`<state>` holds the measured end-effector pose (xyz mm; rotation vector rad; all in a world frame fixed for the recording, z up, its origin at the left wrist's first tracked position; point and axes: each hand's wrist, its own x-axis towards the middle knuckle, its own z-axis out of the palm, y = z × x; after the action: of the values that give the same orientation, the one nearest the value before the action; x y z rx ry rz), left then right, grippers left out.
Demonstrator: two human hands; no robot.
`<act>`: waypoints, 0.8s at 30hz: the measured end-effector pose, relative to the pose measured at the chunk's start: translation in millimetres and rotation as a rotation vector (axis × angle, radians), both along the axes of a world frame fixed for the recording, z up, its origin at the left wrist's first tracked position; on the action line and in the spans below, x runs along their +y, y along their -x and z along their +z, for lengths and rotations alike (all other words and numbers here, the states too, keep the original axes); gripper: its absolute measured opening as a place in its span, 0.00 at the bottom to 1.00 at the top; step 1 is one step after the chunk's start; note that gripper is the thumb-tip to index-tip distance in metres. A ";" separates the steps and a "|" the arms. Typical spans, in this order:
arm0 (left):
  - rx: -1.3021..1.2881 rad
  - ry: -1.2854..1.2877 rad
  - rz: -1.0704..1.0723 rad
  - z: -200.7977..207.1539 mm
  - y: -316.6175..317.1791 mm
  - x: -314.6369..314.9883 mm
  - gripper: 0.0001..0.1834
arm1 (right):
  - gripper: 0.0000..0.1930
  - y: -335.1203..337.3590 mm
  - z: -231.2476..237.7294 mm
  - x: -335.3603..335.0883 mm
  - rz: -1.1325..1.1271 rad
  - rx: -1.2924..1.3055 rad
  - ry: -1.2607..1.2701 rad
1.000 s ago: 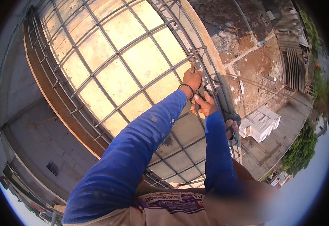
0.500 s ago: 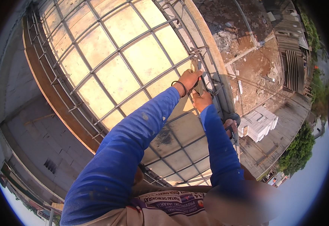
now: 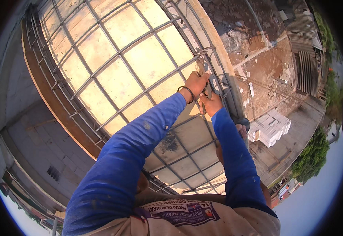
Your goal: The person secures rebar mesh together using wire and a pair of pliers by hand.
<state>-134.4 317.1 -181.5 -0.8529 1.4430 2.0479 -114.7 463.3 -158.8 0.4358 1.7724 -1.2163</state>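
My left hand [image 3: 197, 83], with a dark band on the wrist, is closed at the right edge of a steel rebar grid [image 3: 119, 52]. Its fingers hide most of what they pinch; a thin brownish strand or strip sticks out beyond them. Just below and to the right, my right hand [image 3: 212, 104] grips a metal hand tool that looks like pincers [image 3: 208, 92]. One handle end shows under the fingers, while the tool's head lies close beside my left hand. Both hands are next to the long bars of the rebar beam cage [image 3: 217, 74].
Pale boards [image 3: 140, 55] lie under the grid. A concrete or wooden edge [image 3: 234, 80] borders it on the right, with a drop to rubble ground [image 3: 265, 70] and stacked white blocks [image 3: 271, 126]. Another rebar cage [image 3: 57, 80] runs along the left edge above a lower level.
My right hand has turned and drawn slightly back, so a tool handle now shows below its fingers. My left hand stays at nearly the same bar. The whole view has shifted a little.
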 end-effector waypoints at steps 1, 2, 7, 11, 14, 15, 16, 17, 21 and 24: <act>-0.003 0.015 -0.045 0.4 -0.4 -4.1 0.25 | 0.10 -0.7 -3.3 3.5 -0.101 -0.122 0.130; -0.008 0.033 -0.090 1.9 -1.3 -11.4 0.25 | 0.10 -3.4 0.9 -0.6 -0.172 -0.169 0.166; 0.091 0.296 -0.107 -37.9 -8.0 0.2 0.24 | 0.10 -12.9 0.4 -18.8 -0.357 -0.299 0.261; 0.182 0.527 -0.171 -22.5 -13.3 -6.6 0.24 | 0.09 -27.2 -16.0 -34.5 -0.440 -0.242 0.244; 0.289 0.614 -0.352 -24.9 -20.5 -29.3 0.22 | 0.12 -42.5 -29.0 -45.9 -0.372 -0.075 0.157; 0.328 0.671 -0.476 -17.1 -25.2 -40.0 0.22 | 0.14 -45.2 -24.7 -50.6 -0.382 -0.036 0.165; 0.365 0.726 -0.601 -10.0 -32.0 -53.6 0.21 | 0.16 -47.8 -20.2 -54.8 -0.390 0.002 0.173; 0.410 0.776 -0.725 2.7 -35.8 -67.5 0.21 | 0.18 -46.8 -12.8 -57.2 -0.401 0.047 0.178; 0.426 0.715 -0.863 36.2 -60.9 -145.8 0.21 | 0.22 -40.9 -3.7 -54.4 -0.399 0.081 0.130; 0.298 0.747 -0.804 57.2 -77.2 -204.4 0.23 | 0.26 -67.3 -32.7 -19.7 0.069 0.578 -0.295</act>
<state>-57.2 112.7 -124.3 -0.1127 2.2860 1.0477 -47.4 443.6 -191.5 0.1914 2.4568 -1.1003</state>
